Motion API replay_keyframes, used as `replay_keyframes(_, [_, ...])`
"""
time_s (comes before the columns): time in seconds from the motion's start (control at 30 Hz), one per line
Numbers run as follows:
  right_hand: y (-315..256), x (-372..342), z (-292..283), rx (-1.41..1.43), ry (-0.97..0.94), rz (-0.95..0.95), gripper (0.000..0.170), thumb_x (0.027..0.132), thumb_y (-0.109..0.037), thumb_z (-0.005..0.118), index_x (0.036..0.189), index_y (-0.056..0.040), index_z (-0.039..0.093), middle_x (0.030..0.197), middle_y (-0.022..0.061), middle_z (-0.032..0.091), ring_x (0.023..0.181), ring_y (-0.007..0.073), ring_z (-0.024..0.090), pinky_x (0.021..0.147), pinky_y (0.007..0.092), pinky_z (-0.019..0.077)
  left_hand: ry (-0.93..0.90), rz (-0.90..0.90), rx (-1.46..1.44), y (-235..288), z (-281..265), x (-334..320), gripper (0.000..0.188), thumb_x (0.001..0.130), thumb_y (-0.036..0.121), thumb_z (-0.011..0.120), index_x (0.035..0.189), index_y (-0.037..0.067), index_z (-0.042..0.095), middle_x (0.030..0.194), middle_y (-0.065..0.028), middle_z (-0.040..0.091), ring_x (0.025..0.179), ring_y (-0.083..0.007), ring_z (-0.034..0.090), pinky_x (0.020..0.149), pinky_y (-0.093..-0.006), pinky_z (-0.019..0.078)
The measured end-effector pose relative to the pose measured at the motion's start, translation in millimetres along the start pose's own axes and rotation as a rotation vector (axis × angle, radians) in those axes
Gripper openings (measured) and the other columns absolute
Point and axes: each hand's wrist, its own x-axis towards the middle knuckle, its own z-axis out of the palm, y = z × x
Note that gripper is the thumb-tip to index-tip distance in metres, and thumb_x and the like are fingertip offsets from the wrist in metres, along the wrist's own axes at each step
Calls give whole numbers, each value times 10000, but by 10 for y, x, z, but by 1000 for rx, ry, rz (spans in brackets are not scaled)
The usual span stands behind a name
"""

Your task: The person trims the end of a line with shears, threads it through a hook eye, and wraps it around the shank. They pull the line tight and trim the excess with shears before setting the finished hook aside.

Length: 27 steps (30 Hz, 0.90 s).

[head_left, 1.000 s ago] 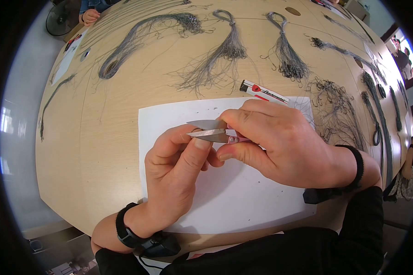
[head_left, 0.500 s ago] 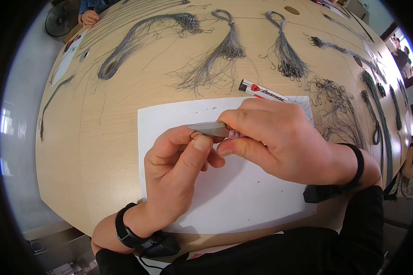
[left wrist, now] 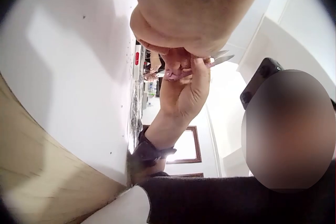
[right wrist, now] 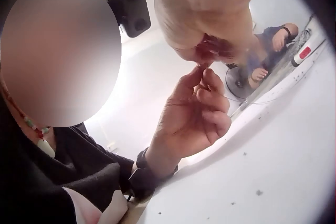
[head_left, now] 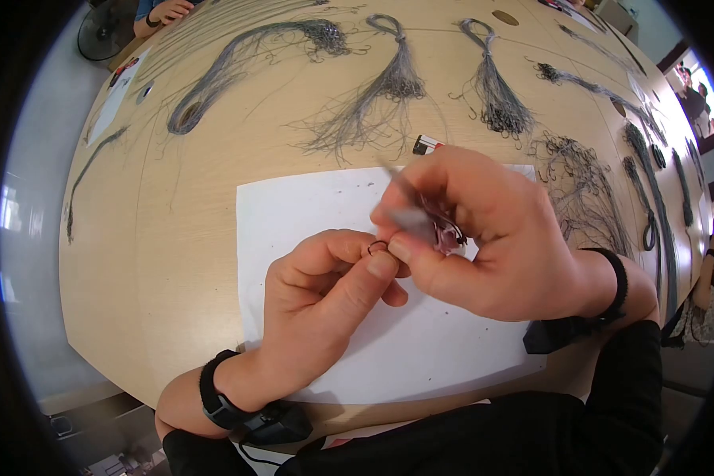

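Observation:
A small dark fish hook (head_left: 377,247) is pinched between thumb and forefinger of my left hand (head_left: 313,305), above the white paper. My right hand (head_left: 504,246) keeps a pair of pink-handled scissors (head_left: 451,239) within its fingers, the blades blurred and tilted up to the left. The right thumb and forefinger come together right at the hook, beside the left fingertips. The left wrist view shows the scissors (left wrist: 176,75) with their blades pointing out past the right fingers. A thin line (right wrist: 257,101) trails from the left hand in the right wrist view.
Under both hands lies a white paper sheet (head_left: 452,349) with dark specks. Behind it are looped bundles of hooks on line (head_left: 403,75) and a white-and-red object (head_left: 425,145). Tangled hooks (head_left: 583,190) lie to the right. Another person's hand (head_left: 170,11) rests at the far left.
The scissors blades, first apart at the hook, closed together and then swung up and away into my right hand. Both hands shifted, the left rightward, and the right fingertips came to the hook.

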Motion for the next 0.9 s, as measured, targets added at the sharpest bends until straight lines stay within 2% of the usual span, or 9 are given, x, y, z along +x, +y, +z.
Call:
replay_keyframes(0.13, [28,-33,55,71,7,-13,194,722,65,477,877,-29,407,794,39,504,624,45,480,532,186,390,-30,-7,-70,-19,35,-9,111,820,24,480,914,-12,529,839,-77,572,712,-125,544,644,-230,449])
replay_keyframes(0.2, [20,-32,37,-57,-15,-69,243,711,80,464,895,-59,386,793,40,481,617,54,464,530,192,380,-37,-2,-85,-15,36,-4,113,822,24,477,915,-12,528,835,-76,570,717,-127,544,643,-230,449])
replay_keyframes(0.33, [57,-19,29,-62,40,-109,244,712,81,456,896,-66,391,790,43,484,625,53,450,540,194,375,-66,-72,-97,22,31,-7,119,825,27,471,923,-8,528,852,-85,572,719,-127,544,643,-230,450])
replay_keyframes(0.47, [46,8,-72,-81,73,-141,184,738,52,465,903,-26,446,795,37,512,637,39,458,552,176,383,-56,-144,-87,52,25,-12,131,832,43,463,931,-6,532,863,-91,574,727,-125,543,652,-231,454])
replay_keyframes(0.53, [19,12,-75,59,-28,23,144,759,21,495,901,0,478,760,34,529,647,33,486,545,164,394,-52,-151,-85,31,29,-9,134,834,48,461,934,-5,533,863,-89,574,728,-123,543,655,-231,455])
replay_keyframes(0.63, [42,14,-52,154,-112,39,123,773,-11,518,889,11,488,713,26,536,629,34,509,525,154,399,-66,-147,-75,30,32,2,140,835,54,461,938,-6,534,866,-86,574,731,-119,542,664,-231,454])
replay_keyframes(0.7, [50,14,-45,134,-101,33,117,775,-12,519,884,14,485,707,26,537,616,35,511,516,152,396,-84,-134,-68,32,36,4,141,835,54,462,940,-6,535,868,-85,573,732,-117,541,671,-231,453])
replay_keyframes(0.77, [44,17,-38,113,-89,27,112,777,-13,519,879,17,483,701,25,539,603,36,513,507,150,393,-18,-204,-53,28,46,3,143,834,66,470,942,3,539,867,-75,577,728,-108,544,640,-212,438])
replay_keyframes(0.9, [6,32,-43,259,-48,159,109,779,-25,525,869,17,479,708,37,545,608,42,524,507,152,412,-25,-260,-36,47,20,11,147,833,84,480,944,12,544,868,-70,581,720,-102,550,598,-192,410])
